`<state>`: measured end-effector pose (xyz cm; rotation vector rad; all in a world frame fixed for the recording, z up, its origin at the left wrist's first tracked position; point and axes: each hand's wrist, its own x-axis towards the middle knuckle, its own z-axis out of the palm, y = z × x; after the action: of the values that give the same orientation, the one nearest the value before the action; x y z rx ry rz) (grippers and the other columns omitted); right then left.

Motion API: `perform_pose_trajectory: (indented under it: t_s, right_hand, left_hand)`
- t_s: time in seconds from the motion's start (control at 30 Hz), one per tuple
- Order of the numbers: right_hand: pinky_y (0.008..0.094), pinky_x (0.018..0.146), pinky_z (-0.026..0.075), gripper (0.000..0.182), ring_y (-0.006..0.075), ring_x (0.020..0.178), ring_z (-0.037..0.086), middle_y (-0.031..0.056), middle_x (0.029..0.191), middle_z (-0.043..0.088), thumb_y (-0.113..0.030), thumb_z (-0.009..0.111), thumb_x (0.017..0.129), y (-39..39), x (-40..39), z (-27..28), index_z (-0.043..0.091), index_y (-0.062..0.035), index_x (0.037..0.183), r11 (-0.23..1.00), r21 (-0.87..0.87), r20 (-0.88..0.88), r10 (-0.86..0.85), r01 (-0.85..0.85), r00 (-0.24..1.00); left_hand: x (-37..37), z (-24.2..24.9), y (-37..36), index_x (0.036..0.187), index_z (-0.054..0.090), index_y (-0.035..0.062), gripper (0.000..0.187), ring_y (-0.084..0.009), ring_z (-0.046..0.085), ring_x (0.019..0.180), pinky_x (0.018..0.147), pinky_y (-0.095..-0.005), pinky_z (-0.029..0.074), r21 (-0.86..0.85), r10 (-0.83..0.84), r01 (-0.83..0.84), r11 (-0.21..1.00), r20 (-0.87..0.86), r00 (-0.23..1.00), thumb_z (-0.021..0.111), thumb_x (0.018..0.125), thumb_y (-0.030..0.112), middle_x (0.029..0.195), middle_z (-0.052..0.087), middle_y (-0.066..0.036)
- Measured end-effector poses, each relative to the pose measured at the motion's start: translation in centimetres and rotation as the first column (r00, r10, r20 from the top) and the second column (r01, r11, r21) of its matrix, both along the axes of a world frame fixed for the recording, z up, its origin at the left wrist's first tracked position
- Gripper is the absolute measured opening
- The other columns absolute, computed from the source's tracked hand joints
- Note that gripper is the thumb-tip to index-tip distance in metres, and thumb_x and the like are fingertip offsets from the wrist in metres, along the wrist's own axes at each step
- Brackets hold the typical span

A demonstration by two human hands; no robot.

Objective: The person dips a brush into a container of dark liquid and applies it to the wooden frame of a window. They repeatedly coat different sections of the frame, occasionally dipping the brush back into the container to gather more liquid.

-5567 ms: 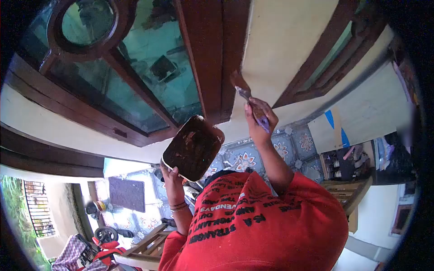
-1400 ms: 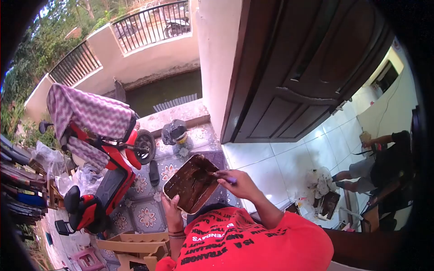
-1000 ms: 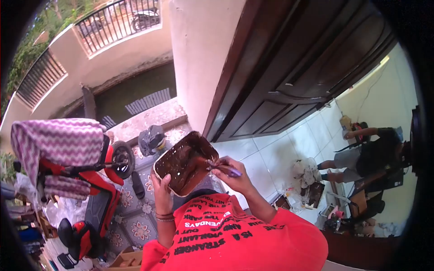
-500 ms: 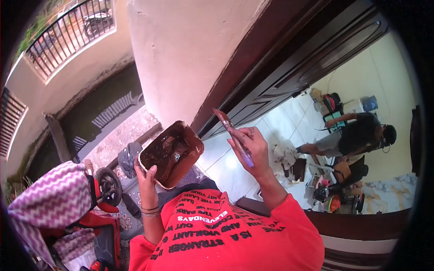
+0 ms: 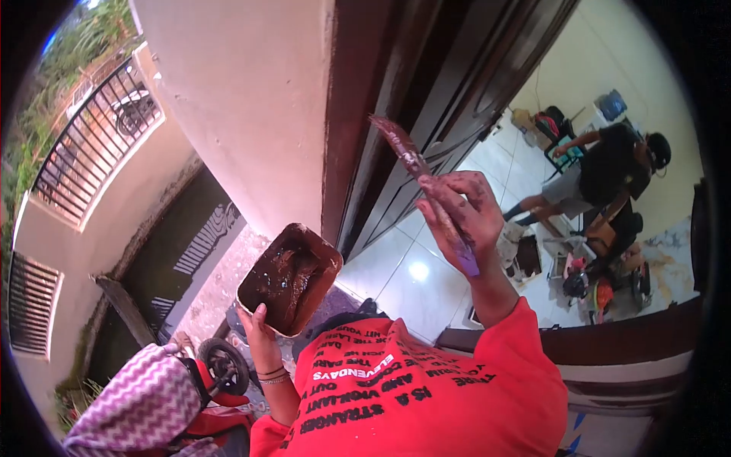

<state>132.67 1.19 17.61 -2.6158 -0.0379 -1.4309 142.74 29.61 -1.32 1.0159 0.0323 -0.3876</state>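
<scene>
My left hand (image 5: 261, 337) grips the lower left rim of a rectangular container (image 5: 326, 283), thumb over the edge. Dark brown paint (image 5: 283, 276) coats its inside and pools toward the bottom. Raised on the right, my right hand (image 5: 466, 217) is wrapped around a paintbrush (image 5: 407, 152) with a purple handle end. Brown paint covers the bristles and much of the handle, and smudges my fingers. The bristle tip points up and left, overlapping the dark brown door frame (image 5: 354, 114) in this view.
A cream wall (image 5: 251, 99) borders the frame, beside a carved dark door (image 5: 487, 76). Inside, a person (image 5: 609, 171) stands on white tiles (image 5: 396, 274) among scattered things. At lower left is a red motorbike (image 5: 221, 369) under a purple zigzag cloth (image 5: 137, 396). A railing (image 5: 84, 145) stands beyond.
My right hand has lifted the paintbrush up toward the door frame. The view has turned, and the container stays in my left hand, slightly lower in view.
</scene>
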Motion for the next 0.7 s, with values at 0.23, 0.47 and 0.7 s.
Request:
perform_pose_trajectory:
  t_s: [0.23, 0.47, 0.7]
  right_hand:
    - [0.0312, 0.062, 0.051, 0.031, 0.0219, 0.076, 0.06, 0.0069, 0.081, 0.06, -0.007, 0.074, 0.07, 0.7, -0.2, -5.9, 0.069, -0.0085, 0.101, 0.994, 0.052, -0.332, 0.112, -0.101, 0.937]
    - [0.0305, 0.062, 0.05, 0.033, 0.0209, 0.075, 0.059, 0.0065, 0.083, 0.061, -0.003, 0.074, 0.07, 1.0, 1.2, 0.4, 0.069, -0.0084, 0.102, 0.999, -0.047, 0.008, -0.006, 0.006, 1.0]
    - [0.0325, 0.064, 0.05, 0.034, 0.0237, 0.076, 0.059, 0.0091, 0.084, 0.061, -0.003, 0.073, 0.072, 2.7, 0.9, -5.3, 0.067, -0.0054, 0.105, 1.0, 0.028, -0.081, -0.009, 0.011, 0.997]
  left_hand:
    - [-0.1, 0.1, 0.8, 0.136, 0.035, 0.0088, 0.054, -0.0154, 0.052, 0.112, 0.09, -0.0249, 0.043, 0.012, -0.031, 0.031, 0.999, -0.003, 1.0, 0.055, 0.085, 0.014, 0.124, 0.051, -0.005]
    - [-0.9, 0.6, 2.9, 0.133, 0.035, 0.0069, 0.051, -0.018, 0.05, 0.116, 0.097, -0.0305, 0.041, 0.065, -0.017, 0.019, 0.998, -0.024, 1.0, 0.053, 0.086, 0.015, 0.126, 0.05, -0.007]
    - [-1.7, 0.0, 4.9, 0.133, 0.035, 0.0073, 0.051, -0.0178, 0.05, 0.116, 0.097, -0.0294, 0.041, -0.028, 0.027, -0.028, 0.999, -0.011, 1.0, 0.055, 0.086, 0.015, 0.126, 0.049, -0.006]
